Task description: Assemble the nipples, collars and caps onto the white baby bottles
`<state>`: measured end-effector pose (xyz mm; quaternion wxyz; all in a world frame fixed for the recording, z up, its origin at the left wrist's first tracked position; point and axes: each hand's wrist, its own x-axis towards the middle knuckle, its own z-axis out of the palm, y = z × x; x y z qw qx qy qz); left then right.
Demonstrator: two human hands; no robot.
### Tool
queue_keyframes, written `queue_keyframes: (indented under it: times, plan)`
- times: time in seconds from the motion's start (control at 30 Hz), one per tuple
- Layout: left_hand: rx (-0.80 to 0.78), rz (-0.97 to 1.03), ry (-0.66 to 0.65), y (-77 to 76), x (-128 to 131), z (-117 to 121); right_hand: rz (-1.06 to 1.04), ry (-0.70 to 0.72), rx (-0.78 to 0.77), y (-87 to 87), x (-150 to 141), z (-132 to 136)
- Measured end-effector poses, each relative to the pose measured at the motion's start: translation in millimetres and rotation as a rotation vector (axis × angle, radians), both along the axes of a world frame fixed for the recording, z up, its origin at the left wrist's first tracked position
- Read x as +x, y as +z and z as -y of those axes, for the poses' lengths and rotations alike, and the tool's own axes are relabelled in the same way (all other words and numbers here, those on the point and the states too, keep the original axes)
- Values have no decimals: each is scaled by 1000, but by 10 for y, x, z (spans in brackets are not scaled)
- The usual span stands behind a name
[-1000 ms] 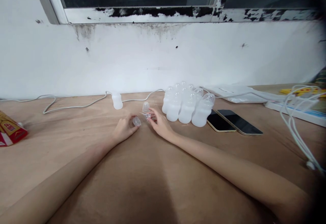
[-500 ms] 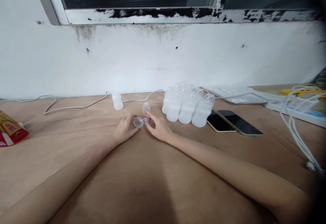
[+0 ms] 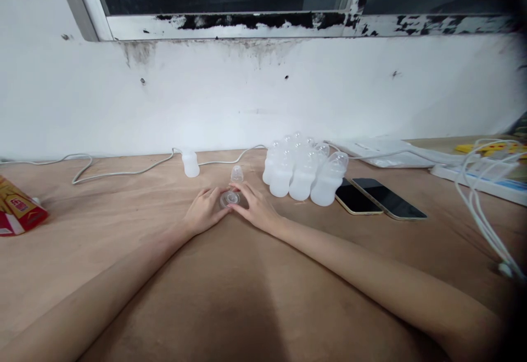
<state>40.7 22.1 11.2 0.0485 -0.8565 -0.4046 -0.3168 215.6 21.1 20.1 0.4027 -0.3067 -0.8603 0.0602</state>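
My left hand (image 3: 206,210) is closed around the near-left side of a clear round collar ring (image 3: 224,199). My right hand (image 3: 256,206) pinches a small clear bottle teat (image 3: 233,198), which sits within the ring's opening, seen from above. The fingers of both hands almost meet at the ring, and they hide part of its edge. Just behind my fingers, a clear dome cap (image 3: 236,173) stands on the table. Farther back to the left is a frosted white bottle (image 3: 190,164) with no cap on it.
Several frosted bottles with clear dome caps (image 3: 302,172) stand grouped to the right. Beside them lie two phones (image 3: 389,197), a plastic bag (image 3: 379,153) and a white power strip (image 3: 473,179) with cables. A red and gold box (image 3: 20,208) is at the far left.
The teat in my right hand has moved left from beside the ring into its opening. My hands have drawn closer together; the bottles and cap stay put.
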Motion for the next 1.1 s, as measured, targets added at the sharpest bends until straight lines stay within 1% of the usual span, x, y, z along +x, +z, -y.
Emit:
queue_keyframes:
  times: [0.1, 0.17, 0.23, 0.33, 0.4, 0.5, 0.6, 0.7, 0.8, 0.87, 0.97, 1.03, 1.1]
  plan:
    - [4, 3, 5, 14, -3, 13, -59, 38, -26, 16, -17, 0]
    - [6, 18, 6, 26, -1, 24, -140, 52, -85, 16, -28, -17]
    - [10, 36, -7, 38, 4, 36, -220, 75, -208, 5, -35, -55]
    - [14, 49, -22, 47, 7, 38, -293, 146, -489, -34, -39, -138]
    - [19, 45, -30, 43, 4, 27, -352, 183, -643, -66, -39, -192]
    - [21, 26, -47, 32, 13, 10, -422, 224, -756, -101, -38, -238]
    - [13, 18, -53, 33, 59, 26, -407, 237, -779, -93, -39, -226]
    - [-21, 57, -59, 55, 122, 76, -367, 220, -776, -44, -38, -179]
    - [-98, 144, -78, 79, 149, 111, -353, 142, -733, 3, -36, -136]
    - [-142, 235, -57, 82, 140, 105, -359, 98, -701, 17, -35, -125]
    - [-243, 360, -3, 74, 116, 67, -361, 128, -681, 13, -40, -126]
    - [-335, 405, -14, 72, 109, 44, -343, 148, -663, 2, -43, -128]
    - [-380, 435, -40, 74, 112, 31, -312, 136, -627, -13, -45, -128]
